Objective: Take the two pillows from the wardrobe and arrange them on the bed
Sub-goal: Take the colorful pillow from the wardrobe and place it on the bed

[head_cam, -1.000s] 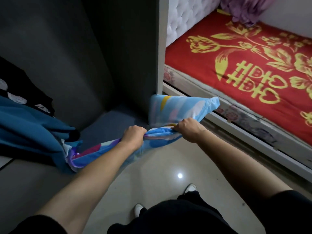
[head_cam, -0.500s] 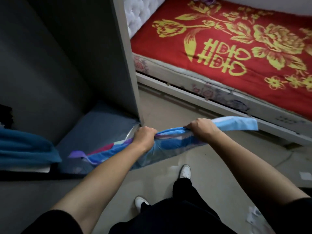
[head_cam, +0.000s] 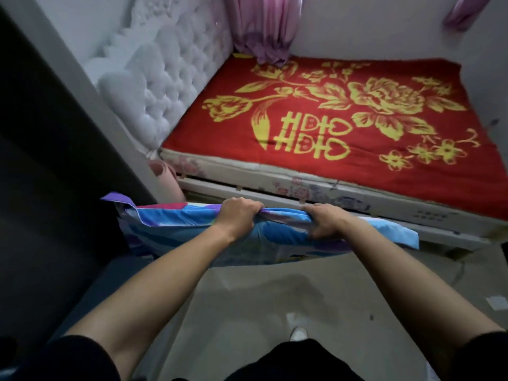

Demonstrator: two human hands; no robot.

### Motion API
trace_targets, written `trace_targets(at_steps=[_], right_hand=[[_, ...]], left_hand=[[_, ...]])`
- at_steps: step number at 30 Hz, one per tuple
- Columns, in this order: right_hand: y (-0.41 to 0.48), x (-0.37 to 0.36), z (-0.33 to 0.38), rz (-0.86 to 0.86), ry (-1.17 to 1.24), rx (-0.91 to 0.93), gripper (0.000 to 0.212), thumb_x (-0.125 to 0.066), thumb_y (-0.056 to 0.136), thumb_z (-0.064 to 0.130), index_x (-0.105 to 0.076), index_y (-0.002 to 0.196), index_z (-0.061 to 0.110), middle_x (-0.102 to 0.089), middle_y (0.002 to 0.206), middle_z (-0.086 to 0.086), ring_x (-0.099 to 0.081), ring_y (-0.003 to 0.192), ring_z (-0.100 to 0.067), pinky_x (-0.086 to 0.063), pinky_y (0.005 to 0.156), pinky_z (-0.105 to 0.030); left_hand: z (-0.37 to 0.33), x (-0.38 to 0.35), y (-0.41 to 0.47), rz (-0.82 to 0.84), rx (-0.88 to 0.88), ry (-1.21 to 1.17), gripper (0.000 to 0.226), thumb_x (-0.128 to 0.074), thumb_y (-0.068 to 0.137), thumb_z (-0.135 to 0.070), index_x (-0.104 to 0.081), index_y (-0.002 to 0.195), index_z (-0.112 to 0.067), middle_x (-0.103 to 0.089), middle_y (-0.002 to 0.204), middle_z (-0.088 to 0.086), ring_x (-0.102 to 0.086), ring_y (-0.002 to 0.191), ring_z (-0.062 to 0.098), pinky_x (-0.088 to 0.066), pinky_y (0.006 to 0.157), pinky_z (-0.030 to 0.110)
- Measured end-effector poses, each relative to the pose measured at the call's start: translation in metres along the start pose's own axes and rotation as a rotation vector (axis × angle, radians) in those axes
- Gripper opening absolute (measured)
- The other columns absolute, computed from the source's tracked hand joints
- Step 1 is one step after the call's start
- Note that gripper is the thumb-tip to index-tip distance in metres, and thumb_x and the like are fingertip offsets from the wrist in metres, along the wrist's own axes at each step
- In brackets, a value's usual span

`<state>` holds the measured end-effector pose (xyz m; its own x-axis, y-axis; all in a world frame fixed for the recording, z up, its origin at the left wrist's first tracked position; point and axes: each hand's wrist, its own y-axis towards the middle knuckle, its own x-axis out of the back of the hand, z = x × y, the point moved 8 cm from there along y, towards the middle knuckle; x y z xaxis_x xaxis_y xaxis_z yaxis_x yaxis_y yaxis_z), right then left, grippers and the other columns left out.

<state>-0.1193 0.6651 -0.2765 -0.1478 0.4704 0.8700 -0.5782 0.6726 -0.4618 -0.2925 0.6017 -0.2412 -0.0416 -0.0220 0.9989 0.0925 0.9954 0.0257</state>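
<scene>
While one second ago the pillow (head_cam: pixel 264 237) was partly inside the wardrobe (head_cam: pixel 55 149), in the head view it is now fully out and hangs in the air between the wardrobe and the bed (head_cam: pixel 343 119), above the floor (head_cam: pixel 247 292). The left hand (head_cam: pixel 239 215) closes in a fist on the top edge of the blue cover, and the right hand (head_cam: pixel 324 220) pinches the same edge just beside it, fingers curled tight into the cloth. The view has also turned from the wardrobe toward the bed, so the whole red blanket (head_cam: pixel 384 149) and the white headboard (head_cam: pixel 165 86) now show. I judge that the taking-out step is finished for this pillow and the carrying begins. Whether the hands hold one pillow or two together, I cannot tell. No pillow lies on the bed yet.
</scene>
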Motion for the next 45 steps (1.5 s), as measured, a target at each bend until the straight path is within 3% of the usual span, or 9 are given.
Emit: trace_targets(at_steps=[3, 7, 13, 20, 24, 26, 29, 35, 45], right_hand=[[0.032, 0.050, -0.024, -0.085, 0.012, 0.025, 0.092, -0.079, 0.064, 0.052, -0.037, 0.144, 0.032, -0.060, 0.134, -0.001, -0.059, 0.119, -0.027, -0.051, 0.093, -0.039], [0.068, 0.127, -0.046, -0.377, -0.058, 0.104, 0.048, -0.071, 0.069, 0.044, -0.056, 0.113, 0.034, -0.071, 0.102, 0.001, -0.068, 0.095, -0.028, -0.046, 0.069, -0.034], [0.130, 0.214, -0.047, -0.655, -0.144, 0.133, 0.035, -0.067, 0.078, 0.034, -0.060, 0.113, 0.037, -0.074, 0.094, 0.006, -0.069, 0.084, -0.024, -0.038, 0.064, -0.032], [0.242, 0.284, -0.048, -0.671, -0.183, 0.114, 0.031, -0.064, 0.076, 0.031, -0.064, 0.106, 0.037, -0.073, 0.096, 0.008, -0.070, 0.087, -0.022, -0.039, 0.064, -0.031], [0.314, 0.327, -0.049, -0.663, -0.215, 0.091, 0.031, -0.063, 0.076, 0.034, -0.065, 0.107, 0.037, -0.073, 0.103, 0.010, -0.070, 0.091, -0.021, -0.044, 0.068, -0.032], [0.346, 0.352, -0.048, -0.664, -0.225, 0.075, 0.032, -0.064, 0.076, 0.036, -0.065, 0.108, 0.039, -0.073, 0.104, 0.010, -0.070, 0.091, -0.021, -0.047, 0.071, -0.033], [0.388, 0.384, -0.052, -0.691, -0.212, 0.051, 0.035, -0.068, 0.075, 0.036, -0.064, 0.109, 0.041, -0.073, 0.104, 0.012, -0.070, 0.090, -0.020, -0.040, 0.067, -0.030], [0.471, 0.431, -0.068, -0.726, -0.151, 0.016, 0.047, -0.072, 0.079, 0.029, -0.062, 0.124, 0.038, -0.072, 0.111, 0.008, -0.069, 0.095, -0.024, -0.046, 0.073, -0.033], [0.654, 0.496, -0.100, -0.710, -0.016, 0.050, 0.043, -0.073, 0.074, 0.030, -0.064, 0.116, 0.035, -0.071, 0.111, 0.007, -0.066, 0.103, -0.024, -0.047, 0.084, -0.035]], left_hand=[[-0.001, 0.042, 0.051, -0.102, 0.005, -0.018, 0.025, -0.054, 0.089, -0.033, -0.068, 0.108, -0.025, -0.074, 0.101, 0.002, -0.067, 0.093, 0.028, -0.049, 0.070, 0.037], [0.016, 0.079, 0.098, -0.250, 0.066, -0.012, 0.030, -0.061, 0.082, -0.017, -0.070, 0.110, -0.026, -0.075, 0.097, 0.002, -0.069, 0.088, 0.027, -0.051, 0.066, 0.037], [0.071, 0.112, 0.158, -0.442, 0.080, -0.083, 0.033, -0.065, 0.088, -0.018, -0.066, 0.121, -0.015, -0.072, 0.113, 0.006, -0.069, 0.098, 0.029, -0.056, 0.080, 0.040], [0.193, 0.040, 0.235, -0.043, 0.256, -0.141, 0.121, -0.072, 0.066, -0.066, 0.003, 0.154, -0.028, -0.024, 0.160, 0.005, -0.032, 0.143, 0.025, -0.033, 0.114, 0.043], [0.278, 0.019, 0.300, 0.077, 0.421, -0.230, 0.134, -0.072, 0.056, -0.074, 0.010, 0.152, -0.032, -0.023, 0.160, 0.003, -0.017, 0.148, 0.025, -0.018, 0.118, 0.054], [0.315, 0.011, 0.331, 0.197, 0.413, -0.230, 0.133, -0.071, 0.055, -0.076, 0.007, 0.153, -0.032, -0.019, 0.162, 0.001, -0.010, 0.150, 0.025, -0.011, 0.118, 0.058], [0.354, 0.013, 0.376, 0.239, 0.335, -0.267, 0.119, -0.073, 0.061, -0.070, -0.007, 0.154, -0.036, -0.032, 0.157, 0.001, -0.029, 0.144, 0.026, -0.029, 0.115, 0.051], [0.399, 0.033, 0.467, 0.011, 0.232, -0.291, 0.062, -0.062, 0.084, -0.052, -0.042, 0.140, -0.035, -0.062, 0.127, 0.004, -0.061, 0.109, 0.034, -0.050, 0.082, 0.040], [0.495, 0.033, 0.608, -0.128, 0.329, -0.185, 0.045, -0.057, 0.089, -0.040, -0.050, 0.133, -0.031, -0.069, 0.107, 0.006, -0.065, 0.093, 0.035, -0.053, 0.074, 0.041]])
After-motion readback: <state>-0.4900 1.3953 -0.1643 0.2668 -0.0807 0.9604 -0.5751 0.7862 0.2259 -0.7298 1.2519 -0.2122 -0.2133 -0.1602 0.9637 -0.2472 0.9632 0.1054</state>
